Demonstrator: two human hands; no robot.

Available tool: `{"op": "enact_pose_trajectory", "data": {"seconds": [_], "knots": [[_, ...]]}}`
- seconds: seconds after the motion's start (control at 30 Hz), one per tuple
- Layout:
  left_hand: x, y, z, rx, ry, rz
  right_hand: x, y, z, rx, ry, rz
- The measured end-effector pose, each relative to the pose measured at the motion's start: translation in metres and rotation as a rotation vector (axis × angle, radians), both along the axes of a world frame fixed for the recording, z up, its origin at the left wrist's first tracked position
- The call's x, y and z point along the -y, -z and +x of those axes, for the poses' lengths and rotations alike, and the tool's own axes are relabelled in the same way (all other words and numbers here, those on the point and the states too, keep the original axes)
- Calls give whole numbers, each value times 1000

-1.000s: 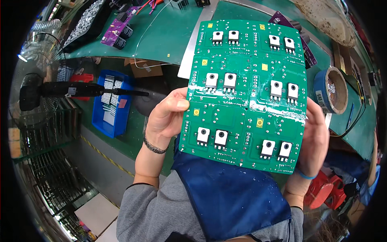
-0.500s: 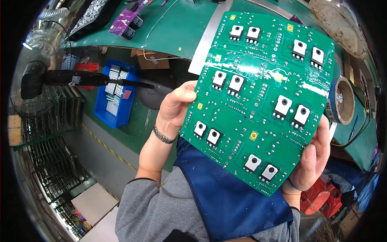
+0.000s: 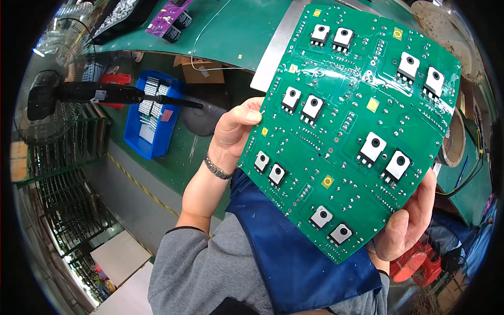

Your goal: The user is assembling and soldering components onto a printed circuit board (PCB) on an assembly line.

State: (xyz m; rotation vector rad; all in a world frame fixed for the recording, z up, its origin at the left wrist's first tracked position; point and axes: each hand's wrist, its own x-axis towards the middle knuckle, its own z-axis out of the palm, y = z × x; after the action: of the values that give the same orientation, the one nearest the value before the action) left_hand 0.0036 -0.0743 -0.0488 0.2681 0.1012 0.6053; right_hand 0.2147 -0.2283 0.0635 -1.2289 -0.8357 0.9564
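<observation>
A large green circuit board (image 3: 336, 152) is held up in front of me, tilted, by its two side edges. My left hand (image 3: 238, 127) pinches the left edge, thumb on the near face and fingers behind. At the lower right edge, my right hand (image 3: 407, 223) grips it the same way, its fingers mostly behind the board. Pairs of flat transistors with metal faces, such as this transistor (image 3: 372, 147), sit across the board among many shiny solder points. Light glares off its upper part. The board's far face is hidden.
Behind the board runs a green workbench (image 3: 231, 39) with a purple circuit board (image 3: 168, 18) and a black bin of small parts (image 3: 116, 18). To the left are a standing fan (image 3: 44, 97) and a blue bin (image 3: 149, 115). A round tub (image 3: 452, 142) stands at the right.
The board has tilted and come closer, its upper right corner shifting right. Both hands keep their hold, the right one moving slightly down. The glare has moved across the board.
</observation>
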Motion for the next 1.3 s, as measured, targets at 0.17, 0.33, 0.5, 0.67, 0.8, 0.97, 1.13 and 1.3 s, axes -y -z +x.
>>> {"op": "enact_pose_trajectory", "data": {"seconds": [0.17,0.33,0.5,0.67,0.8,0.97,1.13,1.3], "knots": [[0,4,-3,-8,-19,8,2,-1,-1,-12,-44,27],[-1,4,-3,-8,-25,29,4,7,1,-12,-109,148],[-2,4,-8,-32,-41,74,-2,17,1,67,-17,120],[-5,-8,-3,-232,-109,198,-11,25,71,627,466,70],[-8,-9,-2,-394,-132,262,27,43,169,330,754,79],[-7,-12,4,-642,-203,289,43,72,255,-80,663,78],[-5,-27,5,-722,-166,323,6,91,327,-611,433,238],[-14,-36,20,-911,-134,437,22,93,449,-638,605,249]]}}
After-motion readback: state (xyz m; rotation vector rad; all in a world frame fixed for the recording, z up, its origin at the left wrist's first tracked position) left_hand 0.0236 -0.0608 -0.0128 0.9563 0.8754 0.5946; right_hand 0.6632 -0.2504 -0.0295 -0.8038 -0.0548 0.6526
